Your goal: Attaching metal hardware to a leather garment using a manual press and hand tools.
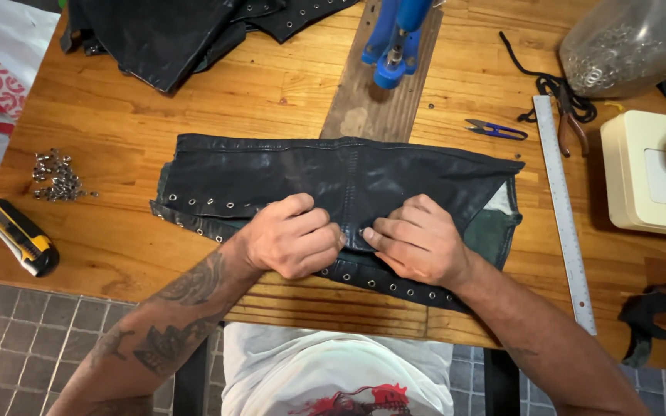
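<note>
**Both hands pressed on a black eyeleted leather piece**

A black leather piece, edged with rows of metal eyelets, lay flat across the middle of the wooden worktop, partly over a wooden board. The left hand was curled into a loose fist, its grip pinching the near edge of the leather. The right hand met it just beside, fingers bent and fingertips pressing the same fold by an eyelet.

Beyond the leather, a blue press tool stood on the board. A metal ruler lay to the right, with blue thread snips and pliers near it. A pile of loose eyelets and a yellow utility knife lay to the left, well apart. More black leather sat at the far edge.
</note>
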